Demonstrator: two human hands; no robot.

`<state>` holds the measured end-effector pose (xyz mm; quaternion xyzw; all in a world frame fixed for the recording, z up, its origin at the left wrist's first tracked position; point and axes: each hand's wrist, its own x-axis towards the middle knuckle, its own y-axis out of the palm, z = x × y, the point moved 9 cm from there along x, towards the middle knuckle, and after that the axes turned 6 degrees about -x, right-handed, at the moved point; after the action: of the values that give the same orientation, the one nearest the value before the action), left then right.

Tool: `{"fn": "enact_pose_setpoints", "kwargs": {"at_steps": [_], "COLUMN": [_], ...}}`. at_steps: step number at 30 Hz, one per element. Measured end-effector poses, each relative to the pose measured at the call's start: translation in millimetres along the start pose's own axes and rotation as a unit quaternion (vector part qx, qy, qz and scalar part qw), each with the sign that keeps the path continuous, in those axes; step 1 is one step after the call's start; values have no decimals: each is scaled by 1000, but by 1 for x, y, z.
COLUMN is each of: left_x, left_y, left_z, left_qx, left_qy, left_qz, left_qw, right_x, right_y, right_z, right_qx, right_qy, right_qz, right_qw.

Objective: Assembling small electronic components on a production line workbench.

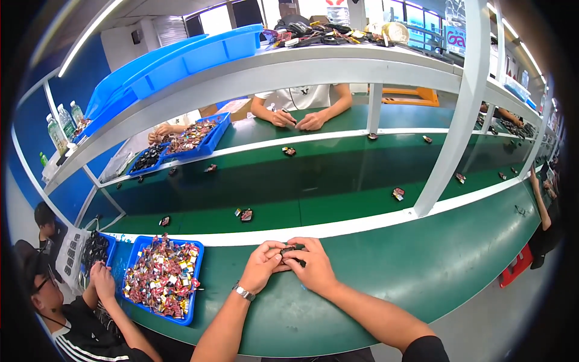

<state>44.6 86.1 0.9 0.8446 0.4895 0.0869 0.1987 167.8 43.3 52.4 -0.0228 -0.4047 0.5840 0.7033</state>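
1. Holding a small dark piece (pixel 292 250) between left hand (pixel 262 263) and right hand (pixel 313 268), over the green worktop (pixel 386 265), to the right of the near blue tray (pixel 199 256).
2. Pinching narrowly on both sides: thumb and fingertips of each hand closed on the piece, with almost no gap between the two hands.
3. Hidden largely behind fingers, hence impossible to tell fitting from pressing or checking.
4. Judging by the close two-handed pinch, probably midway through fine fingertip work on this single piece.
5. Calling next, most likely, for steady support from one hand and small, controlled pressure or turning from the other; best not to loosen both pinches together.
6. Seeing a heap of red, white and yellow parts (pixel 161 274) inside the tray, within easy reach of the left hand.
7. Seeing also a small assembly (pixel 245 215) on the green strip (pixel 274 211), beyond the tray and to its right.
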Motion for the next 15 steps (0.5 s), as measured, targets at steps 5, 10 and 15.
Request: {"fn": "enact_pose_setpoints", "kwargs": {"at_steps": [5,10,15], "left_x": [1,1,1], "left_y": [1,-3,-8], "left_z": [1,2,1], "left_qx": [-12,-1,7], "left_qy": [5,11,26], "left_qz": [2,1,-14], "left_qw": [1000,1000,1000], "right_x": [0,1,3], "right_y": [0,4,5], "right_z": [-7,-8,3], "right_qx": [30,48,64], "right_qy": [15,24,-22], "right_qz": [11,35,51], "right_qw": [999,998,996]}}
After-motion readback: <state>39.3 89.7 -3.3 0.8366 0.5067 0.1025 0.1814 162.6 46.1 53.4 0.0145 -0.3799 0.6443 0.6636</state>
